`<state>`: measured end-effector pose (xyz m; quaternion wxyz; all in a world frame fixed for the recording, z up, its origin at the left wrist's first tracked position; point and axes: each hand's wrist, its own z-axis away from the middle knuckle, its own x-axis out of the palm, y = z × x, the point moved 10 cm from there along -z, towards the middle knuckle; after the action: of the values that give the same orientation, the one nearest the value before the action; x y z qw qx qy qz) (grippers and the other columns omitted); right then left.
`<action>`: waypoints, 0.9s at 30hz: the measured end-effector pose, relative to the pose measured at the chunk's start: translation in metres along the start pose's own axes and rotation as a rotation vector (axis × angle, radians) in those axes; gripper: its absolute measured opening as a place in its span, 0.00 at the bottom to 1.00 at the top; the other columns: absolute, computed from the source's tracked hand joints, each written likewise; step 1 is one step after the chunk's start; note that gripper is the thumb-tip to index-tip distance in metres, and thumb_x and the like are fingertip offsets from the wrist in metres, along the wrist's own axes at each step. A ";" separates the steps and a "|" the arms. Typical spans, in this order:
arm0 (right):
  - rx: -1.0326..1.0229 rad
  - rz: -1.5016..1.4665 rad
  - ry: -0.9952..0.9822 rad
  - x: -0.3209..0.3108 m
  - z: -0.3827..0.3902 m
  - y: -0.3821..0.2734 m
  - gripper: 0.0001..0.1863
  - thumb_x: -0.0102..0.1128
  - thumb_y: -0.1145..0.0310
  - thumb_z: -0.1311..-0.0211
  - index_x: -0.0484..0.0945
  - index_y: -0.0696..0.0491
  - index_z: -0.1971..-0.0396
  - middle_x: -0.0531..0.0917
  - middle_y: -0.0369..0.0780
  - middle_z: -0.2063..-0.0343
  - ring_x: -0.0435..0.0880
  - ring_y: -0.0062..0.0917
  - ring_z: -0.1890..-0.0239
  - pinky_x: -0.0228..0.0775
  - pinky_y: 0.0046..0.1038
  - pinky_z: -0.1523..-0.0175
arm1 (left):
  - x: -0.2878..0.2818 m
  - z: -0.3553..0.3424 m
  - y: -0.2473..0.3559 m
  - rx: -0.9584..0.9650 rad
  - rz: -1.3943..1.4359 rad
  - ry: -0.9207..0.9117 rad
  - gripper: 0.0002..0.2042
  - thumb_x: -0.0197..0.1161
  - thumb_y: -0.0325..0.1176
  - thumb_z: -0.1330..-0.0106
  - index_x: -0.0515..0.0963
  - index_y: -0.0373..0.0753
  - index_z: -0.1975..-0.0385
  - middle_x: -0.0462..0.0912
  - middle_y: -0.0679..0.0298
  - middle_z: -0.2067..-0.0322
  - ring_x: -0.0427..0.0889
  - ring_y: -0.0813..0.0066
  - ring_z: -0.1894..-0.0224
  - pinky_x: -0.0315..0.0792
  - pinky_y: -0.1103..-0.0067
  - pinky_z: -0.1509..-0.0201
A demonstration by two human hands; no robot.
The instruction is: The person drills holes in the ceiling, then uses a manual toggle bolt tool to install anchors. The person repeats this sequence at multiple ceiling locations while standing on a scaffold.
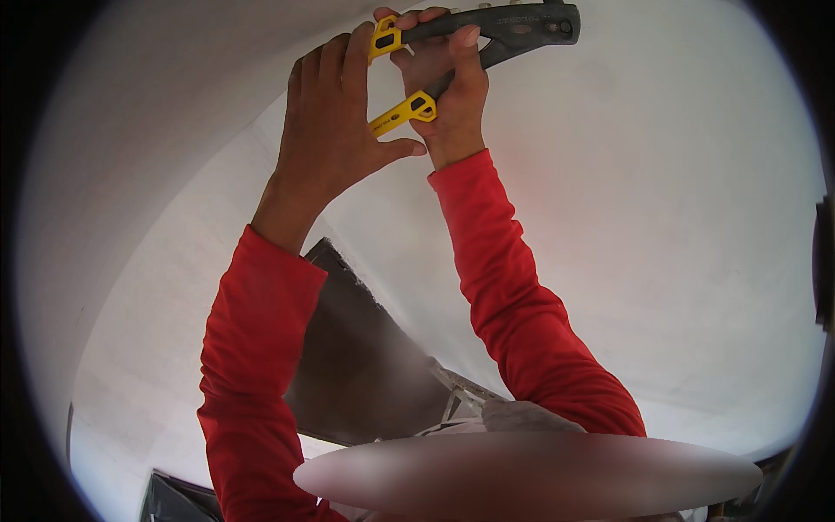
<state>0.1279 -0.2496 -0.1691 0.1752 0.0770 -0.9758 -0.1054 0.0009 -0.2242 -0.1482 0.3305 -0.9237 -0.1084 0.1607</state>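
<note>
A hand riveter with a dark grey body and yellow handle ends is held up at the top of the view, its head pointing right. My right hand is closed around its handles, the thumb lying across near the fork and fingertips showing over the upper arm. My left hand is at the yellow ends, back of the hand toward me. Its fingers reach up by the upper handle and its thumb extends below the lower one. The handle tips pass behind this hand, so its grip is partly hidden.
Pale wall and ceiling surfaces surround my raised arms. Between the arms is a dark brown panel or opening. Part of what looks like a ladder shows low in the middle. A black object sits at the lower left.
</note>
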 end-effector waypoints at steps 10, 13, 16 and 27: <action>-0.081 -0.052 0.129 -0.003 -0.021 0.018 0.18 0.66 0.50 0.30 0.77 0.51 0.65 0.83 0.36 0.67 0.84 0.28 0.57 0.72 0.34 0.44 | 0.024 -0.006 -0.040 -0.105 -0.158 -0.099 0.32 0.82 0.35 0.54 0.71 0.43 0.48 0.84 0.62 0.60 0.87 0.65 0.66 0.80 0.72 0.64; -0.114 -0.071 0.222 -0.004 -0.023 0.020 0.19 0.67 0.52 0.30 0.74 0.51 0.71 0.79 0.35 0.74 0.82 0.26 0.67 0.75 0.30 0.53 | 0.015 -0.015 -0.036 0.023 -0.196 0.024 0.24 0.80 0.36 0.51 0.71 0.44 0.58 0.84 0.69 0.66 0.82 0.70 0.76 0.78 0.76 0.67; -0.138 0.082 0.152 0.004 -0.013 0.010 0.20 0.54 0.47 0.24 0.75 0.51 0.57 0.81 0.38 0.64 0.82 0.33 0.50 0.75 0.39 0.46 | 0.021 -0.013 -0.039 -0.002 -0.130 -0.137 0.28 0.82 0.39 0.51 0.75 0.44 0.51 0.86 0.64 0.61 0.87 0.66 0.65 0.81 0.70 0.59; 0.060 0.360 0.182 -0.048 0.121 -0.035 0.24 0.69 0.47 0.36 0.66 0.46 0.77 0.73 0.34 0.78 0.78 0.30 0.59 0.69 0.32 0.49 | -0.005 -0.083 -0.003 0.118 0.592 0.060 0.10 0.60 0.33 0.25 0.78 0.30 0.56 0.87 0.53 0.68 0.88 0.59 0.66 0.80 0.72 0.60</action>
<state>0.1329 -0.2533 -0.3040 0.2764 -0.0844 -0.9567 -0.0360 0.0261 -0.2711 -0.0844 0.3254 -0.8988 0.1847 0.2286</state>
